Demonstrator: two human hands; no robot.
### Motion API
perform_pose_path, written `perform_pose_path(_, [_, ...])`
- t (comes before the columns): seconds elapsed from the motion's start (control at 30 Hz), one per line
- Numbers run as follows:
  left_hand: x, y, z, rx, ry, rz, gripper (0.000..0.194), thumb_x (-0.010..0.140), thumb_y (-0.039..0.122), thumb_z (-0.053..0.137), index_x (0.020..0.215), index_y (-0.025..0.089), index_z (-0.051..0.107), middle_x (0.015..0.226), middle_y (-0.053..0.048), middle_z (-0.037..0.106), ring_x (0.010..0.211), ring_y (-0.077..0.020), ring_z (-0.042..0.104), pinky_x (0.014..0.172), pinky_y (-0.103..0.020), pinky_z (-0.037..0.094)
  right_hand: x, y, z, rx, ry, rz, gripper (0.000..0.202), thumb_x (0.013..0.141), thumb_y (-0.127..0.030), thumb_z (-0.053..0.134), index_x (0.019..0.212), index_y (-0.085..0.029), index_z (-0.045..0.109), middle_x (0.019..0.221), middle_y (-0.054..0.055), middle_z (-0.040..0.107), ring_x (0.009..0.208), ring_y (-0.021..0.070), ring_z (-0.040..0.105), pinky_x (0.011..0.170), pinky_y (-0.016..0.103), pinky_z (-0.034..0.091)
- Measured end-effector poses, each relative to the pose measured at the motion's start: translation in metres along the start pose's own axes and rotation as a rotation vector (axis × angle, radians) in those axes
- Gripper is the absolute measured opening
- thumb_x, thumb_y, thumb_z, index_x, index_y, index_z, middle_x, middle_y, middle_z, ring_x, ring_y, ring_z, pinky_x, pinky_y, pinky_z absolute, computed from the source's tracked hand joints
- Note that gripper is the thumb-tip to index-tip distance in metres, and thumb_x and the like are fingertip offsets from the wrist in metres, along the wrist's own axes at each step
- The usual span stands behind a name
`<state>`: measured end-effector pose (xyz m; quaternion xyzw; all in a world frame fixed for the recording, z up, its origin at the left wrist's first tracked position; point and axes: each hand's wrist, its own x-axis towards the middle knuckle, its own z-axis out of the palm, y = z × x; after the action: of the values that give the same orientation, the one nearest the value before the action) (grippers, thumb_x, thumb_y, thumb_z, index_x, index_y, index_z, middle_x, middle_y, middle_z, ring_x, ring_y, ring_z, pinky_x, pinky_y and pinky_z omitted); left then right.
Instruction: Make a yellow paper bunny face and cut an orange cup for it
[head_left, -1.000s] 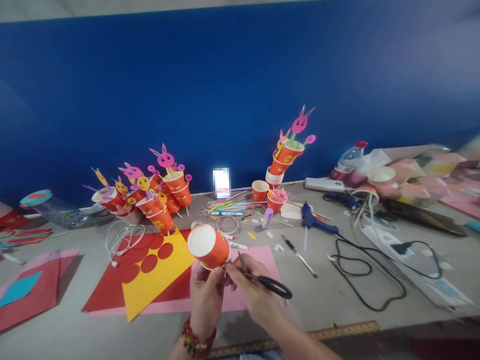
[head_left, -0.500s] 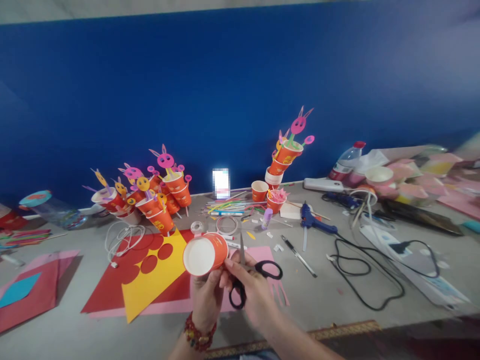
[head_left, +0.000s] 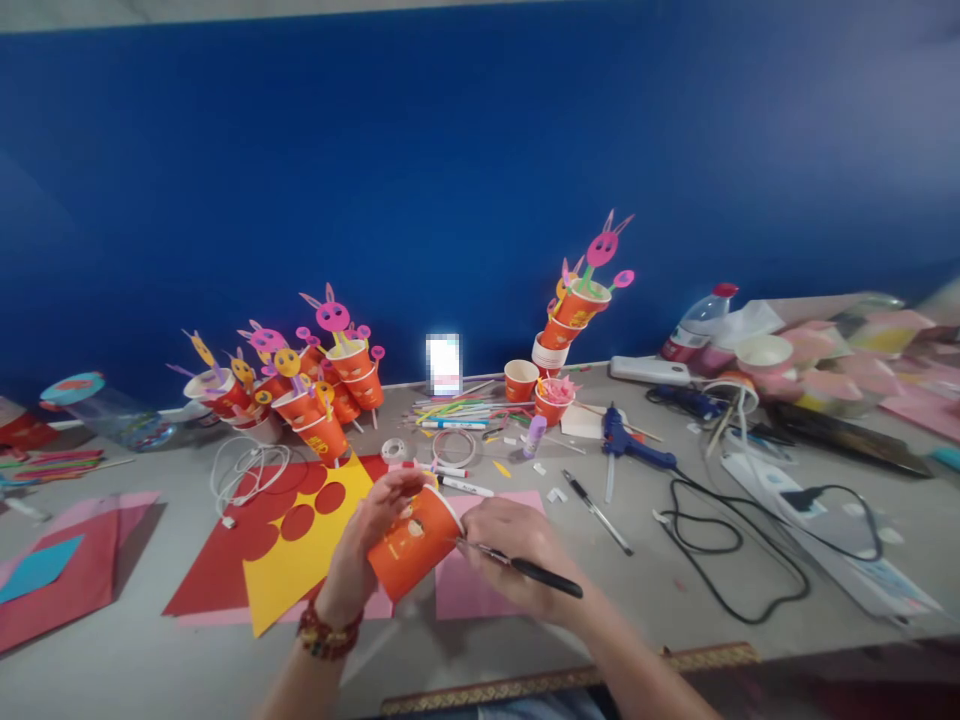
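An orange paper cup (head_left: 417, 543) with a printed figure lies tilted in my left hand (head_left: 361, 538), whose fingers wrap round its far side. Black-handled scissors (head_left: 541, 574) are in my right hand (head_left: 517, 545), the handle pointing right and the blades at the cup's rim. How far the blades reach in is hidden by the fingers. Pink paper (head_left: 480, 585) lies under the hands. Yellow paper (head_left: 300, 560) with round holes rests on red paper (head_left: 206, 560) to the left.
Decorated cup stacks (head_left: 315, 425) stand at the back left, another stack (head_left: 566, 330) at the back right. A blue glue gun (head_left: 634, 447), a pen (head_left: 598, 512), a black cable (head_left: 739, 600) and a power strip (head_left: 832, 545) lie to the right. A lit screen (head_left: 444, 364) stands behind.
The cup has turned from showing its opening to showing its printed side. My left hand has moved left and round it. The scissors have swung so the handle points right, with my right hand higher.
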<state>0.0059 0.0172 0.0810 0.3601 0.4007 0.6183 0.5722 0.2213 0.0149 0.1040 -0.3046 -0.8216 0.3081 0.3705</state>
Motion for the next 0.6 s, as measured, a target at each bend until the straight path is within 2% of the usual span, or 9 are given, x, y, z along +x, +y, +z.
perform_pose_path(0.03, [0.004, 0.008, -0.004, 0.15, -0.165, -0.005, 0.06, 0.072, 0.066, 0.07, 0.102, 0.014, 0.075, 0.109, -0.018, 0.07, 0.108, -0.037, 0.062, 0.09, -0.045, 0.051, 0.0, 0.0, -0.001, -0.004, -0.029, -0.019, 0.031, 0.097, -0.023, 0.044, 0.072, -0.026, 0.063, 0.071, 0.003, 0.065, 0.069, 0.0197, 0.059, 0.07, 0.032, 0.045])
perform_pose_path(0.07, [0.006, 0.015, -0.008, 0.325, -0.302, 0.02, 0.052, 0.072, 0.058, 0.074, 0.102, 0.016, 0.075, 0.109, -0.016, 0.07, 0.106, -0.0347, 0.062, 0.091, -0.041, 0.05, 0.0, -0.001, -0.001, -0.007, -0.047, -0.033, 0.031, 0.098, -0.022, 0.043, 0.075, -0.027, 0.064, 0.075, 0.003, 0.067, 0.073, 0.0202, 0.061, 0.072, 0.033, 0.046])
perform_pose_path(0.13, [0.01, 0.021, -0.014, 0.616, -0.454, 0.072, 0.035, 0.071, 0.041, 0.081, 0.098, 0.02, 0.074, 0.101, -0.01, 0.071, 0.097, -0.0292, 0.064, 0.089, -0.035, 0.049, 0.001, -0.002, 0.0, -0.033, -0.033, -0.04, 0.03, 0.097, -0.021, 0.044, 0.078, -0.027, 0.065, 0.086, 0.005, 0.07, 0.081, 0.0209, 0.063, 0.075, 0.033, 0.047])
perform_pose_path(0.17, [0.01, 0.021, -0.016, 0.707, -0.488, 0.087, 0.029, 0.072, 0.034, 0.081, 0.096, 0.021, 0.073, 0.098, -0.008, 0.07, 0.094, -0.0273, 0.064, 0.087, -0.033, 0.048, 0.001, -0.003, 0.0, -0.062, -0.013, -0.034, 0.028, 0.097, -0.021, 0.046, 0.078, -0.026, 0.065, 0.092, 0.005, 0.07, 0.084, 0.0212, 0.063, 0.075, 0.032, 0.047])
perform_pose_path(0.23, [0.009, 0.018, -0.017, 0.785, -0.508, 0.092, 0.021, 0.075, 0.028, 0.077, 0.095, 0.022, 0.071, 0.096, -0.006, 0.07, 0.092, -0.0253, 0.064, 0.084, -0.03, 0.048, 0.001, -0.005, 0.001, -0.13, 0.03, -0.013, 0.025, 0.094, -0.019, 0.05, 0.074, -0.025, 0.064, 0.094, 0.006, 0.068, 0.084, 0.0212, 0.062, 0.07, 0.031, 0.046])
perform_pose_path(0.33, [0.006, 0.012, -0.012, 0.795, -0.504, 0.098, 0.015, 0.08, 0.028, 0.072, 0.093, 0.022, 0.069, 0.093, -0.005, 0.069, 0.089, -0.0241, 0.063, 0.082, -0.029, 0.049, -0.001, -0.004, 0.001, -0.18, 0.038, -0.007, 0.026, 0.092, -0.018, 0.052, 0.069, -0.024, 0.06, 0.079, 0.004, 0.063, 0.072, 0.0193, 0.057, 0.062, 0.029, 0.041])
perform_pose_path(0.47, [0.001, 0.013, -0.004, 0.81, -0.534, 0.13, 0.011, 0.084, 0.03, 0.068, 0.087, 0.021, 0.065, 0.091, -0.004, 0.069, 0.092, -0.0236, 0.063, 0.085, -0.029, 0.048, -0.004, 0.004, 0.003, -0.162, 0.04, -0.055, 0.028, 0.095, -0.022, 0.051, 0.067, -0.022, 0.055, 0.067, 0.001, 0.055, 0.063, 0.0166, 0.049, 0.059, 0.028, 0.035])
perform_pose_path(0.6, [-0.003, 0.015, -0.001, 0.829, -0.558, 0.19, 0.01, 0.088, 0.03, 0.064, 0.091, 0.021, 0.061, 0.098, -0.003, 0.068, 0.097, -0.0215, 0.062, 0.087, -0.029, 0.048, -0.006, 0.007, 0.008, -0.068, 0.08, -0.002, 0.031, 0.097, -0.026, 0.05, 0.065, -0.021, 0.05, 0.067, 0.0, 0.051, 0.063, 0.0157, 0.047, 0.059, 0.027, 0.035])
